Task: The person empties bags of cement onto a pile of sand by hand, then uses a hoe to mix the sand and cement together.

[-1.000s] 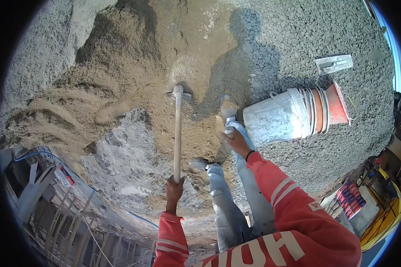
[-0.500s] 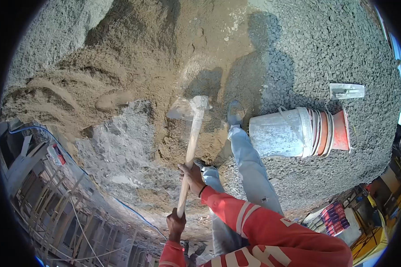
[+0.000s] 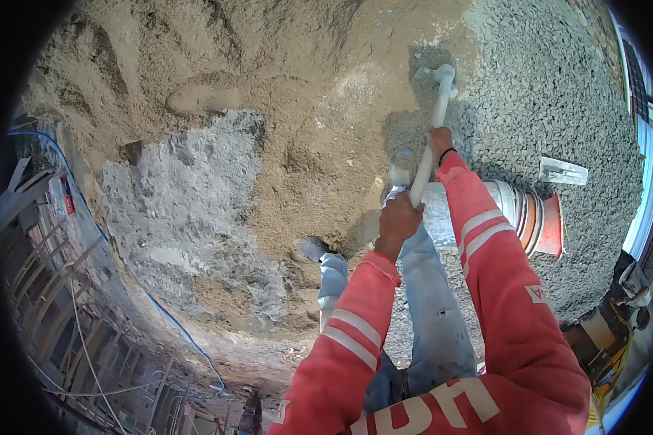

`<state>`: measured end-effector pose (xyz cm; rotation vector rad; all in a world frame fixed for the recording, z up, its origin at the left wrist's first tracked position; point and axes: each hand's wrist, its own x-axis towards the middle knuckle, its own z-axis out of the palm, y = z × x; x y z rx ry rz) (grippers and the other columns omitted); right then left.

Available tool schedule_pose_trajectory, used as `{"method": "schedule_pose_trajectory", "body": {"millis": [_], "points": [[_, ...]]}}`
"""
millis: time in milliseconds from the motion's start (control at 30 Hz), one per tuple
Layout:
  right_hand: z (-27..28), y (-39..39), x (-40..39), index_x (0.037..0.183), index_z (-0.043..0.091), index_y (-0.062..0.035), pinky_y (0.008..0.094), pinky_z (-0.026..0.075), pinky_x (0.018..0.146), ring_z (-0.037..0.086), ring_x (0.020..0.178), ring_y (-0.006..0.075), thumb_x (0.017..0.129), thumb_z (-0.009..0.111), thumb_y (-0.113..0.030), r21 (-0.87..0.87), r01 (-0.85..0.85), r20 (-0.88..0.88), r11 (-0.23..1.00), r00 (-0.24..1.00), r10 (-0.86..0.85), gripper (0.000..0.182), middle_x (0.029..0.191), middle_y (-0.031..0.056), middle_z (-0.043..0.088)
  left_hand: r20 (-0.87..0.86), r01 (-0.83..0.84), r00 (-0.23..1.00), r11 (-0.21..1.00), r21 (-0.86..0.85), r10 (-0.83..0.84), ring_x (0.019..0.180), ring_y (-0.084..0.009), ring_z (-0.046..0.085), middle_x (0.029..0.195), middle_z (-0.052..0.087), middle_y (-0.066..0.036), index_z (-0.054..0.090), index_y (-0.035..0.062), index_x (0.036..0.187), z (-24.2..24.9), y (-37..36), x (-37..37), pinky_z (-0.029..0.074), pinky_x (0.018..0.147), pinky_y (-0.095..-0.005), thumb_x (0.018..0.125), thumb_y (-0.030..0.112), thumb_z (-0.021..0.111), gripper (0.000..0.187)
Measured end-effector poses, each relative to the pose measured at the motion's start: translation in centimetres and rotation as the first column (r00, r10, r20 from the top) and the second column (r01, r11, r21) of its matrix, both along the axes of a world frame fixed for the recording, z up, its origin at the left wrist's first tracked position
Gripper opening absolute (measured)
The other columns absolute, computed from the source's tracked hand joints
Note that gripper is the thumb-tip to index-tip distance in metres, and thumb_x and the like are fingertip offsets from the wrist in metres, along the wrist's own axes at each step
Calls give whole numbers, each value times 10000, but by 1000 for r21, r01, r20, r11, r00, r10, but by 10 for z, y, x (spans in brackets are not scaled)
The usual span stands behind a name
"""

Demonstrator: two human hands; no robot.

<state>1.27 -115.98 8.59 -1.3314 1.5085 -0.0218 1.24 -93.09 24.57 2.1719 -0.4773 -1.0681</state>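
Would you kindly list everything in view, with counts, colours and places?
Hoe: one, pale, upper right of centre
Bucket stack: bucket count unclear; whitish, orange and red; on its side, right
Trowel: one, pale grey, just above the stack's red end
Gravel: one bed, grey, right side
Soil: one spread, brown, centre and top
Rough patch: one, light grey, left of centre
Hose or cable: one, blue, left side
Slats: many, greyish brown, lower left
Edge clutter: mostly too small to name
Shoes: two, dusty grey, near centre
Trouser legs: two, faded blue, lower centre
Sleeves: two, red with white stripes, lower centre and right
Right hand: one, bare, higher on the hoe
Left hand: one, bare, lower on the hoe
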Motion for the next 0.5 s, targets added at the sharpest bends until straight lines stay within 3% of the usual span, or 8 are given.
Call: {"method": "schedule_pose_trajectory", "body": {"millis": [100,200,300,333,400,433,467,500], "points": [[23,92,9,939,583,96,407,498,492,617,570,280,813,597,-126,94,31,-101,995,995,-21,256,728,163,592,-164,39,986,990,133,-16,828,-437,634,898,653,-243,596,-11,1030,-12,71,3,508,754,-507,792,330,691,427],[19,156,13,780,545,-7,441,490,514,547,538,270,846,574,-172,90,186,25,978,982,-189,180,669,102,536,-80,65,995,996,60,-60,821,-444,630,871,649,-239,593,-23,1004,-21,139,18,504,752,-505,782,291,707,401],[34,218,15,785,548,-18,419,469,520,540,545,253,824,577,-167,137,306,89,942,944,-319,157,625,80,501,-42,62,997,998,6,-62,797,-451,624,842,639,-253,590,-33,970,-8,203,21,500,722,-509,778,274,716,384],[51,247,16,817,545,-23,391,456,528,532,535,238,807,589,-174,136,234,89,963,965,-248,157,623,65,490,-54,68,996,998,-15,-68,782,-454,620,832,633,-260,588,-39,953,-1,226,23,498,702,-511,780,269,719,377],[12,305,-4,787,521,10,397,457,465,557,500,242,792,616,-129,129,232,91,964,965,-244,168,626,94,547,-17,57,998,998,38,-56,764,-456,614,820,626,-267,586,-37,942,25,283,17,497,672,-508,800,256,699,345],[84,350,17,785,517,13,374,438,461,561,494,223,794,605,-117,160,263,13,951,963,-268,157,601,88,544,-73,68,996,992,105,-60,747,-453,620,812,641,-256,582,-6,1005,35,318,14,513,684,-503,793,241,696,345],[75,395,5,770,516,7,363,448,455,583,505,217,798,615,-124,211,306,50,929,945,-322,166,626,92,557,-75,99,993,978,183,-87,761,-449,620,822,641,-254,574,5,1002,41,357,4,509,678,-507,797,246,694,338],[45,447,-16,823,505,-19,359,480,442,586,499,225,810,632,-129,207,236,40,950,968,-249,168,649,92,562,-71,57,996,979,198,-44,742,-453,613,821,639,-247,569,15,1012,59,396,-3,502,656,-515,803,253,689,338]]}}
